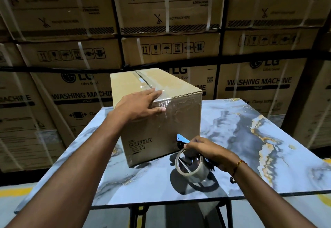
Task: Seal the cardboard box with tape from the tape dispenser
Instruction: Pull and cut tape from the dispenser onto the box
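Note:
A brown cardboard box [180,120] stands on the marbled blue table [250,147], its top flaps down with clear tape along the centre seam and over the near top edge. My left hand [138,105] lies flat on the near top corner, fingers spread, thumb pressing the tape on the near face. My right hand [206,150] grips a blue tape dispenser [180,138] with a clear tape roll [191,168], held against the lower near face of the box close to the table.
Tall stacks of strapped washing-machine cartons [170,39] form a wall right behind the table. The table's front edge [161,201] is close to me, with black metal legs below. Yellow floor markings [14,191] show at the left.

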